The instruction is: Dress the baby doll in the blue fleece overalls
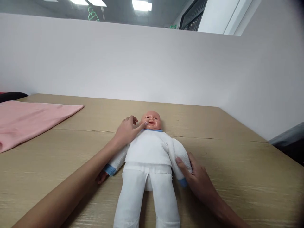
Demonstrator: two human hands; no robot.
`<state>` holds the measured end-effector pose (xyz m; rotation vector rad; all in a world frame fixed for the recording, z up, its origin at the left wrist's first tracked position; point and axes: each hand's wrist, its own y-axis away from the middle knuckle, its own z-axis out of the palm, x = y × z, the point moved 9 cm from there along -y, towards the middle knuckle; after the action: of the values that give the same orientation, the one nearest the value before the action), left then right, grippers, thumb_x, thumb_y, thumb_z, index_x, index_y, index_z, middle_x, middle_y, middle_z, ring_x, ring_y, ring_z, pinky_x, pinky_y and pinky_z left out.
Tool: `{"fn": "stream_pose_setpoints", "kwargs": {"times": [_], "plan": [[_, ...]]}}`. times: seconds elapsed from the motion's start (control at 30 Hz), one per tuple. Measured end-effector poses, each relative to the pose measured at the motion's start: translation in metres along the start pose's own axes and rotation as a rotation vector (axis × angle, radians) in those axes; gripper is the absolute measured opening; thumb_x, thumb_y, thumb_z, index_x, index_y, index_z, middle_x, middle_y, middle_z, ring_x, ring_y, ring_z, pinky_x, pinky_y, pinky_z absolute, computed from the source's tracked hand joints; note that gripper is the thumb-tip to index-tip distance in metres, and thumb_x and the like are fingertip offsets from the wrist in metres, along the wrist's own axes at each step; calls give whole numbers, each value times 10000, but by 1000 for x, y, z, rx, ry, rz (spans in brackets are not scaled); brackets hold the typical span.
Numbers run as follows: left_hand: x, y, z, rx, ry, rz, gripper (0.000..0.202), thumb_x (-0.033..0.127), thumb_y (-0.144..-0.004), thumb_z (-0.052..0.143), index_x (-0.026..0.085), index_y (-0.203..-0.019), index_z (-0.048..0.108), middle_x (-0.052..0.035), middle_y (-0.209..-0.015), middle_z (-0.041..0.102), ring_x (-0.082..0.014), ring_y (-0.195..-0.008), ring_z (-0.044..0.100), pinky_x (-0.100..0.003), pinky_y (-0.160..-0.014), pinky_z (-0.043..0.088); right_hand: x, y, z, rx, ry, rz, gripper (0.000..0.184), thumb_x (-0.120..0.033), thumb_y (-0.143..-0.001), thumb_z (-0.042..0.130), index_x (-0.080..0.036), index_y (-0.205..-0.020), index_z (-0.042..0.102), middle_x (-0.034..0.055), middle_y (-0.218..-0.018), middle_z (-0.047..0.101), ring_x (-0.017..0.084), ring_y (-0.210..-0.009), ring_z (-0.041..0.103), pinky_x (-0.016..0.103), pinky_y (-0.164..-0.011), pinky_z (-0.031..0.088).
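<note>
A baby doll [147, 148] lies on its back on the wooden table, its bald head [152, 117] toward the far side. It wears a white fleecy top with blue collar and cuffs, and white trousers. My left hand [127, 128] is beside the head, thumb touching the face near the mouth and the other fingers loosely bent and apart. On the other side, my right hand [197, 175] grips the doll's sleeve [180, 155], thumb on top and fingers mostly hidden. The other sleeve [117, 161] lies under my left forearm, with a doll hand showing at its cuff.
A pink cloth [35, 118] lies flat at the table's left. Behind the table [232, 164] stands a white partition [133, 63]. A dark object [291, 145] is beyond the right edge, and a black curved shape [13, 96] beyond the left corner.
</note>
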<state>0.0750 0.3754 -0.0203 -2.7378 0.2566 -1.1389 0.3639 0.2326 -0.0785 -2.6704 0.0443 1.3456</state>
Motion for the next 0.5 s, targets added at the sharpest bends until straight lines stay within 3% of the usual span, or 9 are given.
{"fn": "stream_pose_setpoints", "kwargs": {"times": [0.07, 0.13, 0.27, 0.33, 0.37, 0.43, 0.5], "plan": [[27, 14, -13, 158, -95, 154, 445, 657, -1009, 595, 213, -1040, 587, -139, -1156, 698, -343, -1139, 614, -429, -963, 452, -1, -3, -1, -1, 11, -35, 590, -676, -1026, 545, -268, -1436, 659, 99, -1395, 757, 350, -1224, 719, 484, -1082, 542], [56, 33, -10, 173, -103, 305, 274, 490, -1055, 582, 232, -968, 549, -91, -1033, 684, -288, -1013, 610, -402, -908, 450, -1, -5, -1, 2, 26, -74, 550, -658, -1042, 524, -250, -1381, 671, 111, -1349, 759, 344, -1227, 701, 490, -1074, 533], [127, 92, 36, -154, -6, 657, 278, 353, -1085, 535, 241, -831, 539, -27, -820, 667, -212, -793, 612, -359, -763, 446, -3, -7, -1, 29, 67, -158, 482, -625, -1058, 491, -225, -1249, 680, 128, -1239, 752, 332, -1167, 690, 494, -1040, 538], [168, 148, 67, -357, -16, 995, 204, 316, -1055, 598, 226, -874, 620, -33, -886, 734, -209, -855, 672, -364, -828, 487, -3, -8, -3, 64, 107, -192, 460, -615, -1056, 488, -220, -1202, 676, 133, -1203, 740, 332, -1146, 687, 505, -1037, 543], [183, 180, 80, -421, -27, 1161, 244, 378, -1046, 647, 224, -857, 639, -29, -891, 757, -207, -863, 691, -375, -911, 504, -3, -9, -3, 82, 133, -205, 455, -606, -1057, 484, -216, -1200, 671, 137, -1196, 732, 334, -1147, 683, 516, -1046, 542], [198, 230, 106, -474, -87, 1318, 156, 319, -1051, 658, 238, -924, 702, 1, -961, 808, -180, -907, 727, -350, -967, 529, -5, -7, -5, 119, 192, -225, 454, -577, -1065, 476, -204, -1253, 654, 152, -1228, 714, 341, -1184, 666, 547, -1080, 530], [203, 269, 125, -404, -169, 1397, 189, 237, -1062, 620, 344, -1006, 764, 29, -1072, 838, -150, -1052, 757, -315, -948, 564, -11, 4, -9, 169, 250, -244, 479, -548, -1059, 492, -197, -1357, 622, 176, -1317, 692, 362, -1257, 636, 599, -1129, 500]]}}
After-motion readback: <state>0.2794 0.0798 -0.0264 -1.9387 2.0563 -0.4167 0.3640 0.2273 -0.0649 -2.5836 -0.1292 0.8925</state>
